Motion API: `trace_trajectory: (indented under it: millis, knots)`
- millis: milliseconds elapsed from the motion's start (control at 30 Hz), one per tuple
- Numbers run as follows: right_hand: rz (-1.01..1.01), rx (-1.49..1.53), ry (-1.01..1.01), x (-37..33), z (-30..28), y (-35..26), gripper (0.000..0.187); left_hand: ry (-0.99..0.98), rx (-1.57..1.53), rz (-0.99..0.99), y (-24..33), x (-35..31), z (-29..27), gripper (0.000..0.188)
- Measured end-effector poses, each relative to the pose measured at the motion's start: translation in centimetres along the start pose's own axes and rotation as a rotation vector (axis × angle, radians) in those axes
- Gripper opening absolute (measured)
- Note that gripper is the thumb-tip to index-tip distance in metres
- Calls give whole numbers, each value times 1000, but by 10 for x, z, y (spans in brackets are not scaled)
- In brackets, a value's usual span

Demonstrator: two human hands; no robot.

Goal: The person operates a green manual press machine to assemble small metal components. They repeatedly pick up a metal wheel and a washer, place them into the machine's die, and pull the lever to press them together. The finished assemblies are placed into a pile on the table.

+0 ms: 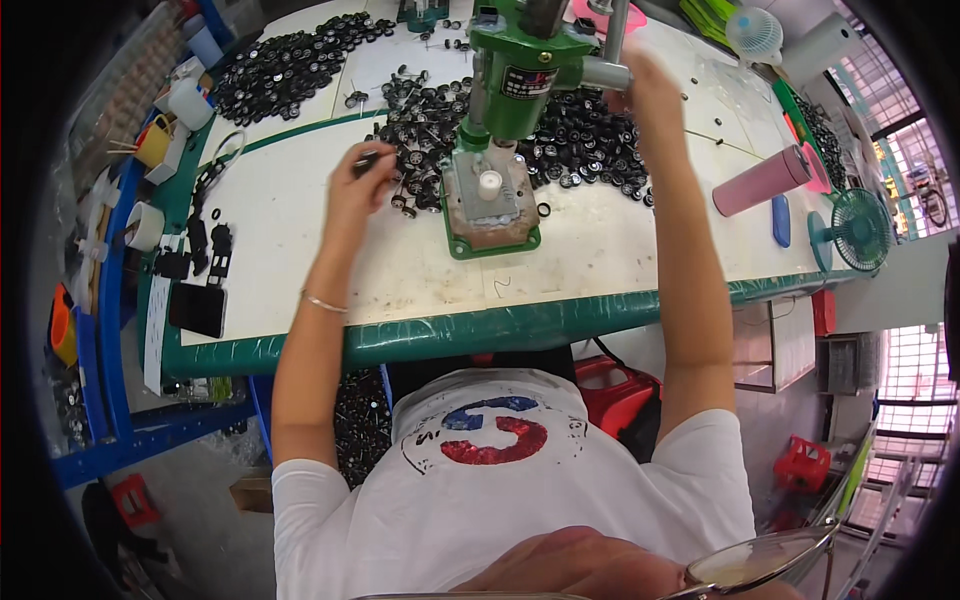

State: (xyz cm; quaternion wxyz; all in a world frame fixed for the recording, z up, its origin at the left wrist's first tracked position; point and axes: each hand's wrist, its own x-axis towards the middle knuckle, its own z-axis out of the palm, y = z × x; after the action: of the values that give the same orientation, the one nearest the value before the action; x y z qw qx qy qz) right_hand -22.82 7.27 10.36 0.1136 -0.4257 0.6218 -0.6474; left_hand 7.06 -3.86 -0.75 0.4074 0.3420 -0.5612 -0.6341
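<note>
Nearest, the person's white T-shirt (500, 500) with a red and blue print faces the counter (590, 250), whose white top is bordered by a green edge. A red plastic stool (610, 395) shows under that edge. At the counter's left end lies a black phone (197, 309), with black plastic parts (219, 250) just beyond it.

Farther in, towards the middle, stands a green hand press (515, 118). A white round piece (490, 184) sits on the metal plate of its base, below the ram; a black ring (544, 210) lies just beside the base on the right. On the right of the counter are a blue flat case (781, 221), a pink tumbler (760, 181) lying tilted, and a green fan (860, 228).

The left hand (362, 178) is left of the press, its fingers pinching a small black part (367, 163) above the counter, near the edge of a heap of small black wheels (590, 140) spread around and behind the press. The right hand (645, 85) is raised by the press's metal lever hub (606, 74); it is blurred, and whether its fingers grasp anything cannot be told. Farthest left, another wheel pile (285, 70) covers the counter's back corner.
</note>
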Motion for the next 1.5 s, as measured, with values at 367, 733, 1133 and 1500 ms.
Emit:
trace_trajectory:
  millis: [367, 733, 1133, 1500]
  knots:
    - [-171, -784, -319, -107, -13, 100, 22, -198, 908, 79, -6, 2, -60, 18]
    - [211, 29, -360, -101, 39, 54, 19, -39, 932, 271, -10, -11, -55, 20]
    - [532, 337, -424, -103, 64, 55, 26, -231, -72, 66, 7, -19, 36, 16]
    - [250, 386, -138, -18, -1, 11, 28, -279, -106, 150, -2, -12, 85, 12]
